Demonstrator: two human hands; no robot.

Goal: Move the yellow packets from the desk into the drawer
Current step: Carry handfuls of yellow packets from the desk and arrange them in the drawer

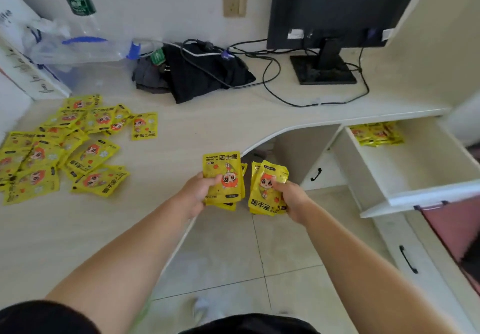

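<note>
Observed: left grip (198, 193) grasps a left stack (224, 177) of yellow packets, thumb across the printed face, fingers curled behind. Right grip (293, 198) grasps a right stack (265, 188) in like fashion, thumb on the front and the remaining fingers hidden behind. Both stacks are held upright, faces toward the camera, just beside one another (contact between them cannot be confirmed). The left stack sits over the curved front edge of the counter (207, 120); the right stack hangs beyond that edge, above the tiled floor (259, 255). Loose packets (65, 146) lie scattered and overlapping on the left part of the counter, well apart from both grips. The drawer (415, 157) stands pulled out at the right, below the counter, and holds a small pile of drawer packets (376, 133) at its back, partly tucked under the counter's edge. Other items on the counter: a monitor (337, 6) on a black stand at the rear right, cables (272, 74) trailing from it, a black cloth (202, 74) near the wall, and a clear plastic bag (72, 48) at the rear left. A socket (234, 2) is set in the wall. A lower drawer with a black handle (407, 259) sits closed beneath the open one.
</note>
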